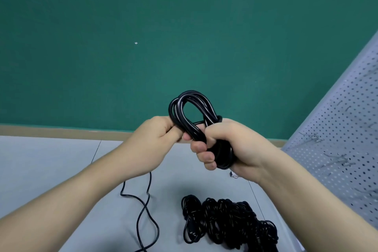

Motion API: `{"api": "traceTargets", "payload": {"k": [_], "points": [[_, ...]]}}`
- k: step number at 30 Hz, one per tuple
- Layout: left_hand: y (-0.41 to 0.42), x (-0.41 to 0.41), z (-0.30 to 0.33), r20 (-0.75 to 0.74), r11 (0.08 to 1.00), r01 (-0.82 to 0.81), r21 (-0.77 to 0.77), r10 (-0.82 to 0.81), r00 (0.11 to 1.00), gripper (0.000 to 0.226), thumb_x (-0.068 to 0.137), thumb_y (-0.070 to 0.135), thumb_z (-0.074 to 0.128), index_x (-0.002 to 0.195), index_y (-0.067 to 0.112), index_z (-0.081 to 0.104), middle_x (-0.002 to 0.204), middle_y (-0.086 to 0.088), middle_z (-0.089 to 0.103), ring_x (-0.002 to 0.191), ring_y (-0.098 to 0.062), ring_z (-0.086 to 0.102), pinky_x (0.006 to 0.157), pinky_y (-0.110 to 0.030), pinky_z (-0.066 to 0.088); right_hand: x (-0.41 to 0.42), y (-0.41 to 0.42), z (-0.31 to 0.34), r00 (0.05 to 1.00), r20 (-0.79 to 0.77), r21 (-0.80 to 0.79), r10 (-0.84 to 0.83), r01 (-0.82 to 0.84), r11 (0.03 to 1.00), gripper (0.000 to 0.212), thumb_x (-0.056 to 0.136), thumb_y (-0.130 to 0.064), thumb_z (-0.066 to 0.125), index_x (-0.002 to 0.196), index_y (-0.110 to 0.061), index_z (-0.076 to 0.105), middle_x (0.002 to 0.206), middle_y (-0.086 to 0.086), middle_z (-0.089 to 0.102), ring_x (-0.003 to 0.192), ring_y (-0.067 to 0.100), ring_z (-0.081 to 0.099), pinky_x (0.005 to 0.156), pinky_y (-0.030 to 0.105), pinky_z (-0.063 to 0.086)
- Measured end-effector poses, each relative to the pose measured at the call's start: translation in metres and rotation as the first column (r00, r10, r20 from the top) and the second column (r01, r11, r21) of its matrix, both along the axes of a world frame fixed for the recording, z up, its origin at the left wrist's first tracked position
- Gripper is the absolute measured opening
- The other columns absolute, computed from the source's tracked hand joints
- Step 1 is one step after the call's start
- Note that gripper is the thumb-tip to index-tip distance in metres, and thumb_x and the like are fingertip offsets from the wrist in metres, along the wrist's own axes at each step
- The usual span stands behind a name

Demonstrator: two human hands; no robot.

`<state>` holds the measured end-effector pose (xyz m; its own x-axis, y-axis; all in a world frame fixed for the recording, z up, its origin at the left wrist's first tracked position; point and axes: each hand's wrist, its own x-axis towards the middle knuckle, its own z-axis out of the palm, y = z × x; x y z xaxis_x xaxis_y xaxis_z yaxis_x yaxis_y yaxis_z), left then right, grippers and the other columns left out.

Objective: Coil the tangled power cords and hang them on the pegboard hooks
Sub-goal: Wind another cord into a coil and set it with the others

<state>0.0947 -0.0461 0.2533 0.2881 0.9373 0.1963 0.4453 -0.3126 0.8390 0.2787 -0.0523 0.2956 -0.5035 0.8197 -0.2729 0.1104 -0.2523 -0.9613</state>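
Coiling step: our right hand (229, 145) grips the coil (196, 120), left hand (157, 139) pinches its strand; next, wrap the tail (143, 210), then pegboard (337, 149).

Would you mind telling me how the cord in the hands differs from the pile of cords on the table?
The held cord is looped into a neat bundle; the pile is a tangled heap. The held cord is up in the air, gripped by the left hand and right hand; the pile rests on the table. Both are black.
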Motion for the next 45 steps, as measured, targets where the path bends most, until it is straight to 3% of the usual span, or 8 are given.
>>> {"api": "traceTargets", "payload": {"k": [11,19,23,26,30,34,41,45], "points": [[-0.011,0.003,-0.002,0.026,0.984,-0.06,-0.169,0.065,0.998,0.04,0.101,0.028,0.047,0.064,0.019,0.033,0.056,0.008,0.026,0.054,-0.016,0.022,0.052,-0.031,0.019,-0.007,0.002,-0.012,0.944,0.246,0.237,-0.22,0.161,0.958,0.014,0.064,-0.016,0.047,0.075,-0.01,0.053,0.066,0.006,0.049,0.051,0.019,0.039,0.05,0.028,0.03],[-0.014,-0.005,-0.001,-0.139,0.993,-0.114,0.035,0.118,0.983,0.055,0.103,0.054,0.036,0.075,0.009,0.053,0.056,0.009,0.035,0.051,-0.01,0.032,0.054,-0.031,0.028,-0.023,-0.009,-0.019,0.873,0.326,0.508,-0.362,0.161,0.846,0.014,0.089,-0.009,0.052,0.077,-0.016,0.049,0.066,0.007,0.046,0.058,0.02,0.041,0.051,0.036,0.039],[-0.008,-0.015,-0.003,-0.009,0.996,-0.076,-0.038,0.076,0.997,0.053,0.105,0.053,0.04,0.064,0.02,0.044,0.054,0.009,0.032,0.05,-0.013,0.027,0.054,-0.033,0.026,-0.029,-0.024,-0.013,0.901,0.355,0.555,-0.25,0.012,0.832,0.028,0.101,-0.039,0.058,0.091,-0.014,0.054,0.075,-0.003,0.05,0.059,0.009,0.05,0.055,0.03,0.049],[-0.008,-0.015,-0.001,0.086,0.997,-0.053,-0.055,0.058,0.995,0.056,0.104,0.054,0.043,0.067,0.011,0.044,0.054,0.009,0.03,0.05,-0.014,0.025,0.05,-0.028,0.024,-0.025,-0.027,-0.008,0.958,0.23,0.389,-0.173,0.072,0.919,0.056,0.094,-0.069,0.05,0.093,-0.013,0.051,0.076,0.002,0.056,0.06,0.011,0.054,0.056,0.021,0.045],[-0.008,-0.012,0.004,0.215,0.996,-0.072,-0.046,0.081,0.973,0.06,0.092,0.062,0.047,0.066,0.008,0.043,0.054,0.007,0.03,0.052,-0.014,0.026,0.05,-0.025,0.025,-0.015,-0.019,-0.009,0.958,-0.277,-0.036,-0.073,0.066,0.997,0.045,0.09,-0.051,0.06,0.107,-0.009,0.063,0.085,0.01,0.056,0.072,0.023,0.054,0.073,0.037,0.055],[-0.009,-0.009,0.002,0.225,0.997,-0.072,-0.022,0.075,0.971,0.059,0.091,0.061,0.049,0.066,0.007,0.05,0.052,0.01,0.031,0.048,-0.011,0.026,0.048,-0.022,0.026,-0.008,-0.013,-0.017,0.922,-0.387,-0.088,0.031,-0.07,0.994,0.049,0.078,-0.043,0.088,0.107,-0.005,0.075,0.085,0.011,0.056,0.078,0.027,0.067,0.086,0.045,0.059],[-0.008,0.0,-0.003,0.061,0.998,0.006,-0.065,-0.002,0.998,0.052,0.1,0.062,0.045,0.059,0.032,0.056,0.061,0.001,0.04,0.058,-0.016,0.036,0.061,-0.035,0.034,-0.006,-0.018,-0.008,0.983,0.18,0.2,0.027,-0.063,0.978,0.018,0.088,-0.016,0.082,0.079,-0.022,0.067,0.064,0.01,0.06,0.059,0.025,0.068,0.048,0.02,0.044],[-0.01,0.004,0.009,-0.003,0.994,-0.015,-0.106,0.015,1.0,0.05,0.106,0.048,0.041,0.06,0.037,0.056,0.056,0.006,0.035,0.053,-0.016,0.029,0.053,-0.031,0.029,-0.004,-0.013,-0.011,0.974,0.206,0.254,-0.095,0.041,0.966,0.024,0.081,-0.003,0.085,0.085,-0.01,0.063,0.064,0.005,0.054,0.056,0.026,0.058,0.055,0.028,0.054]]}}
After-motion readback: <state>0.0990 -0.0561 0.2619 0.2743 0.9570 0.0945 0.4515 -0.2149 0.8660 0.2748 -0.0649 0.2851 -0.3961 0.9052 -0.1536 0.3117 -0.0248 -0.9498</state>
